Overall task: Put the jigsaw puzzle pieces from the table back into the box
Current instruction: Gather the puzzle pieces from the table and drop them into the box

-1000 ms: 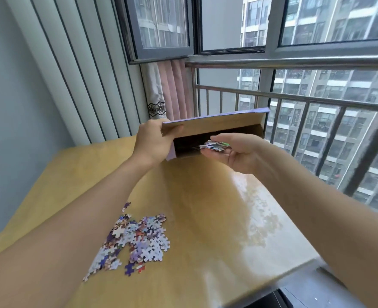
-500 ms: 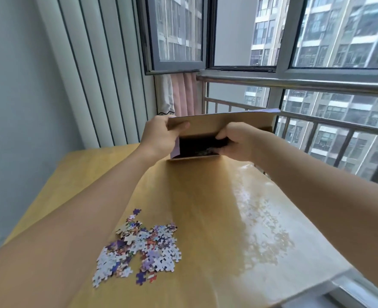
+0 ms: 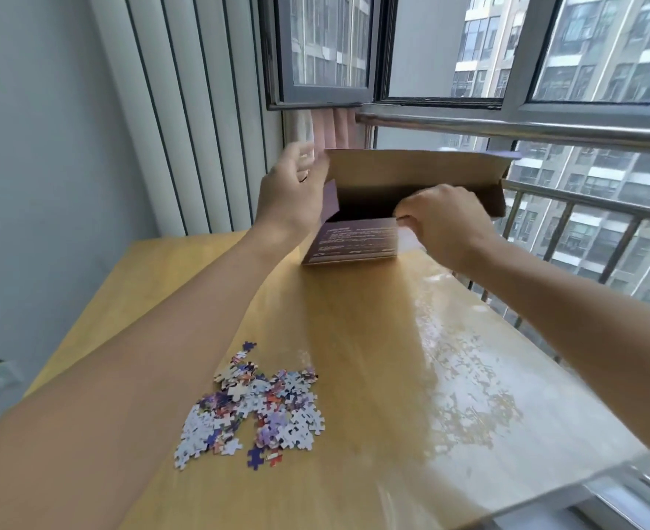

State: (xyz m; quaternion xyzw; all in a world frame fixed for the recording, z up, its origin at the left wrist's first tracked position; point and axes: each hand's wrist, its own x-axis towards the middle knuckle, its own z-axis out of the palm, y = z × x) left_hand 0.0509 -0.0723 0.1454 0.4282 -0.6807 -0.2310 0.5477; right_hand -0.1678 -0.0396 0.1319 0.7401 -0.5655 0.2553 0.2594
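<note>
While the box stands open at the far end of the table, the scene reads so:

Box (image 3: 354,242): purple card, upright on its edge on the table (image 3: 354,338); brown lid flap (image 3: 411,168) raised behind the dark opening; light and thin-walled by the look of it, likely to tip if pushed.
Left hand (image 3: 291,193): beside the box's left flap; fingers spread and loose, holding nothing that shows; blurred.
Right hand (image 3: 444,221): at the front rim of the opening; fingers curled, seemingly pinching the rim, though whether a piece lies within cannot be told.
Puzzle pieces (image 3: 254,407): loose heap on the near table, well apart from the box; small, flat, stiff and light; slippery on the glossy top, I judge; best scooped in a cupped hand or pinched in small clusters from the heap's edge.
Progress: many pieces remain outside.
</note>
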